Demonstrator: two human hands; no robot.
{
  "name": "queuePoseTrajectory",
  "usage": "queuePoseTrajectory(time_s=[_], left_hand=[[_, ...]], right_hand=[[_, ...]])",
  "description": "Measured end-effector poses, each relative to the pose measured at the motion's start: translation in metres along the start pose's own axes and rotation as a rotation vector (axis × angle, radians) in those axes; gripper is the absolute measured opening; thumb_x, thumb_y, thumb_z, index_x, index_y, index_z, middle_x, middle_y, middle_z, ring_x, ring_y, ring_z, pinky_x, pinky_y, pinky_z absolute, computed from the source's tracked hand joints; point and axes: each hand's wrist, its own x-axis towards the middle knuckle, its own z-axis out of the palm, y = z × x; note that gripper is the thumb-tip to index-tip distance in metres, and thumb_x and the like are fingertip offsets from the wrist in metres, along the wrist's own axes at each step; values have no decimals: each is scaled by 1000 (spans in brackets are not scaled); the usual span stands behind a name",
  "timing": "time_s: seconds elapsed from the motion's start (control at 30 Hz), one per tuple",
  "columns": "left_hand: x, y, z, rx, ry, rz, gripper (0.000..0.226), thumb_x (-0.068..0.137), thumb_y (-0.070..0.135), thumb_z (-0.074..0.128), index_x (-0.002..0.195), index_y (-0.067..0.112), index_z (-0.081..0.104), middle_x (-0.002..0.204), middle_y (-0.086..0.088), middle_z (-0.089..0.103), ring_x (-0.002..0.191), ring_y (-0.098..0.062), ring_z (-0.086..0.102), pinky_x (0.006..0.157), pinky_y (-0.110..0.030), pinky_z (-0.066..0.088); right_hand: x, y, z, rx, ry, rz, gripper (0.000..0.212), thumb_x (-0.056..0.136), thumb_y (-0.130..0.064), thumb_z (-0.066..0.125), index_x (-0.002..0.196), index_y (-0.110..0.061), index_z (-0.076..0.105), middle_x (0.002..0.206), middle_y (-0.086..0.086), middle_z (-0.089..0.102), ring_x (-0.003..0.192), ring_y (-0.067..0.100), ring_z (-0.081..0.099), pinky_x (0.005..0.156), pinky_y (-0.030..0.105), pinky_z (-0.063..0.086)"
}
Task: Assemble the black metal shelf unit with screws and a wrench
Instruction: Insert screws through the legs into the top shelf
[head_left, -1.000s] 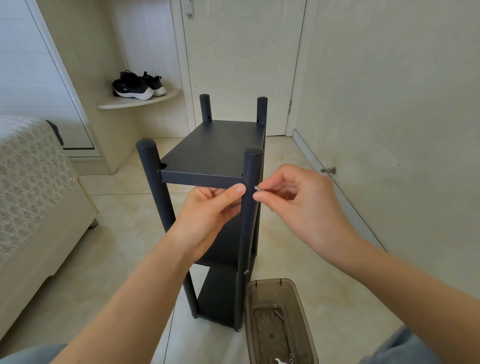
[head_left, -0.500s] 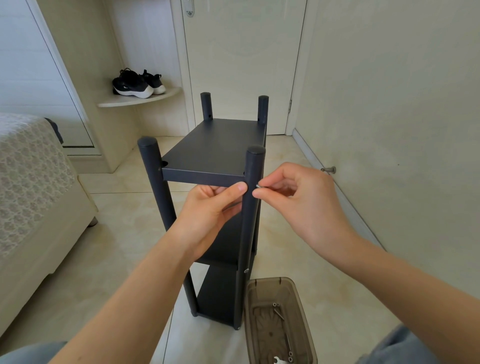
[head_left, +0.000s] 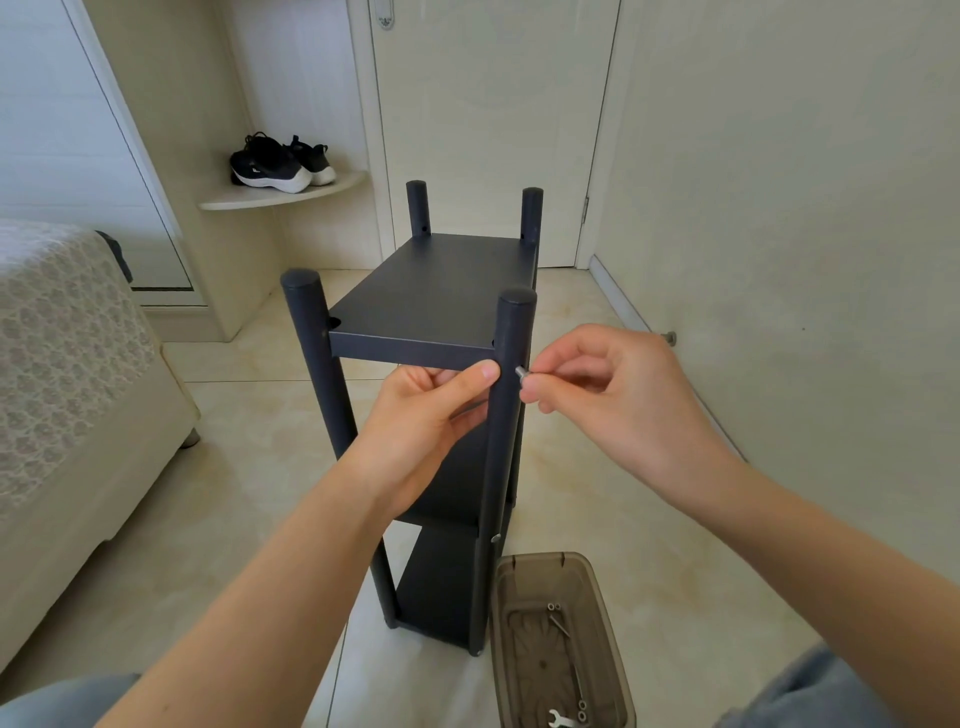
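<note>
Tiled floor (head_left: 260, 467) holds the shelf (head_left: 431, 291) upright before a door (head_left: 483, 130). Left hand (head_left: 421, 421) grips its front post (head_left: 511, 332) under the top board; right hand (head_left: 608, 395) pinches a screw (head_left: 521, 372) at that post. Wrench (head_left: 558, 719) lies in the brown box (head_left: 540, 558).

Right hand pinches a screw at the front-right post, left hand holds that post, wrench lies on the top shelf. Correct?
Not quite. The head view shows the wrench lying in the brown tray on the floor, not on the top shelf. The rest stands: the right hand pinches the screw at the front-right post, and the left hand holds that post.
</note>
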Motion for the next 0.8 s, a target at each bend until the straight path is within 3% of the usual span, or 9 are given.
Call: queuePoseTrajectory(time_s=[0.17, 0.3, 0.4, 0.5, 0.57, 0.63, 0.7, 0.8], left_hand=[[0, 0, 1, -12, 4, -3, 16, 84, 28, 69, 85, 16, 80, 96, -8, 77, 99, -18, 74, 82, -22, 56], [0, 0, 0, -12, 10, 8, 16, 85, 27, 69, 89, 15, 79, 97, -8, 77, 101, -20, 73, 82, -22, 56], [-1, 0, 0, -21, 14, 7, 13, 85, 26, 69, 85, 18, 80, 93, -6, 77, 99, -18, 74, 80, -21, 56], [-1, 0, 1, -12, 34, -6, 13, 83, 26, 71, 77, 19, 79, 89, -5, 77, 97, -17, 74, 79, -21, 57], [0, -1, 2, 0, 60, -5, 11, 81, 28, 72, 74, 22, 79, 88, -5, 76, 98, -18, 74, 79, -21, 57], [-1, 0, 2, -2, 82, -2, 9, 80, 28, 72, 74, 25, 79, 88, -4, 77, 100, -19, 74, 81, -23, 58], [-1, -1, 4, -5, 88, 0, 11, 80, 28, 72, 86, 20, 77, 92, -7, 77, 102, -20, 73, 88, -28, 59], [-5, 3, 8, 102, 186, -18, 24, 82, 30, 73, 103, 20, 69, 93, 3, 78, 99, -14, 74, 92, -30, 58]], right_hand=[[4, 2, -3, 199, -118, 191, 3, 88, -22, 73, 85, -20, 72, 78, -8, 76, 76, 7, 70, 80, 26, 57], [7, 3, -2, 117, -87, 89, 6, 86, -23, 74, 83, -18, 73, 74, -9, 74, 70, 1, 68, 66, 9, 50], [8, 5, -1, 92, -45, 78, 9, 82, -26, 77, 88, -22, 72, 77, -13, 73, 72, -3, 66, 66, 7, 47], [15, 8, -3, 139, -89, 142, 35, 82, -25, 78, 115, -32, 65, 94, -9, 74, 93, 3, 67, 90, 28, 53], [20, 9, -7, 207, -188, 190, 52, 85, -20, 75, 130, -38, 57, 114, -4, 69, 111, 15, 64, 103, 43, 48], [25, 12, -9, 286, -296, 220, 54, 88, -15, 71, 134, -37, 55, 126, -2, 64, 122, 16, 58, 109, 46, 43], [28, 16, -8, 410, -372, 238, 51, 90, -7, 66, 135, -29, 56, 127, 3, 65, 124, 17, 58, 111, 47, 41], [31, 21, -7, 478, -370, 236, 50, 89, -1, 65, 134, -22, 59, 124, 6, 68, 122, 20, 60, 111, 46, 41]])
